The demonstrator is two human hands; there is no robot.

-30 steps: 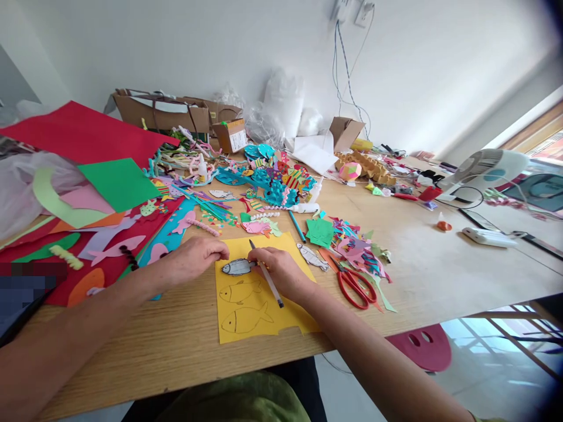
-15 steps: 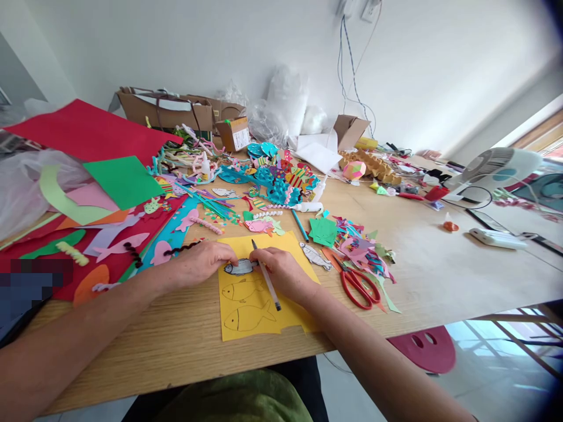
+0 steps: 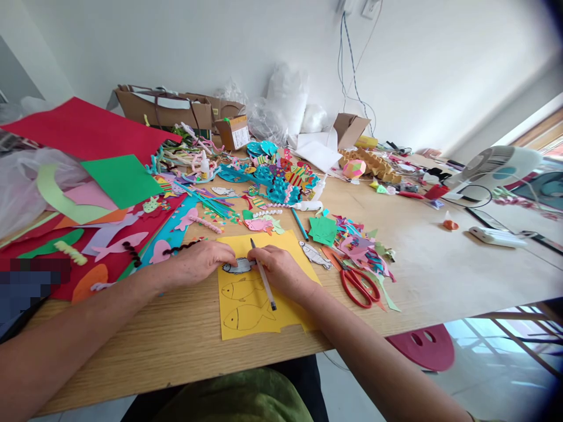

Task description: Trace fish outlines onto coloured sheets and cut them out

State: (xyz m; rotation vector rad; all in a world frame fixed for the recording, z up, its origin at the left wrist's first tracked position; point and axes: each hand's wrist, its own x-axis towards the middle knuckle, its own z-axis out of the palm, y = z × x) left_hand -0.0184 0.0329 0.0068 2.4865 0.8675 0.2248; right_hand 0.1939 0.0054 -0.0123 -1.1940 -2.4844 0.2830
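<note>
Largest first. Table (image 3: 153,351), with the yellow sheet (image 3: 288,310) flat near its front edge; two fish outlines (image 3: 248,318) sit on the sheet, nearer me than the grey paper fish (image 3: 238,266), which lies on its upper part. My right hand (image 3: 284,272) is closed on the pen (image 3: 266,287), fingertips also at the fish's tail. My left hand (image 3: 200,264) has fingers bent close together, tips on the fish near its far edge; can't tell if they pinch it or just press. Step, as I judge it: steadying and lining up the fish on the sheet, pen ready. The next move calls for light, even pressure from the left, so thin paper doesn't skid or curl. Fish: head to my left, tail to my right, long axis across my front, roughly along the outlines. Pen: dark pointed end away from me, length slanting back toward me and slightly right.
</note>
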